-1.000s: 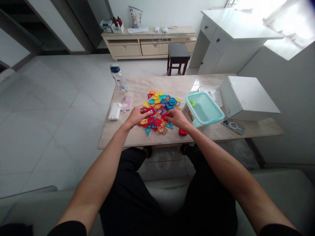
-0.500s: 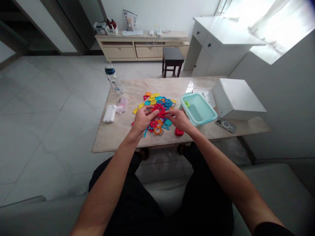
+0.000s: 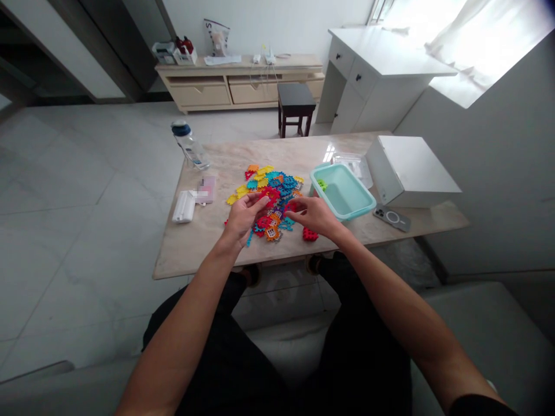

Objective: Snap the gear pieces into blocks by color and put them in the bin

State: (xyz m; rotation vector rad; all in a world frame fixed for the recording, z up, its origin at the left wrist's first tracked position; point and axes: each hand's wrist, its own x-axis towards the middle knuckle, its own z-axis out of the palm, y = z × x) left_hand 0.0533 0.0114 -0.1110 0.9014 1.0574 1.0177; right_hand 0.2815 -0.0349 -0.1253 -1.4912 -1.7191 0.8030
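My left hand pinches a red toothed building piece between thumb and fingers, just above the pile. A short gap away, my right hand is closed on another red piece, partly covered by its fingertips. Under and around both hands lies a loose pile of flat interlocking pieces in blue, yellow, orange and other colours. A small red block of joined pieces rests near the table's front edge, below my right hand.
A teal plastic box with green pieces inside stands right of the pile. Beyond it are a white box and a phone. Leftward stand a water bottle, a white packet and a pink card-like item.
Both hands held red pieces together half a second ago; now the hands are apart, each with a red piece. The whole view has shifted slightly.
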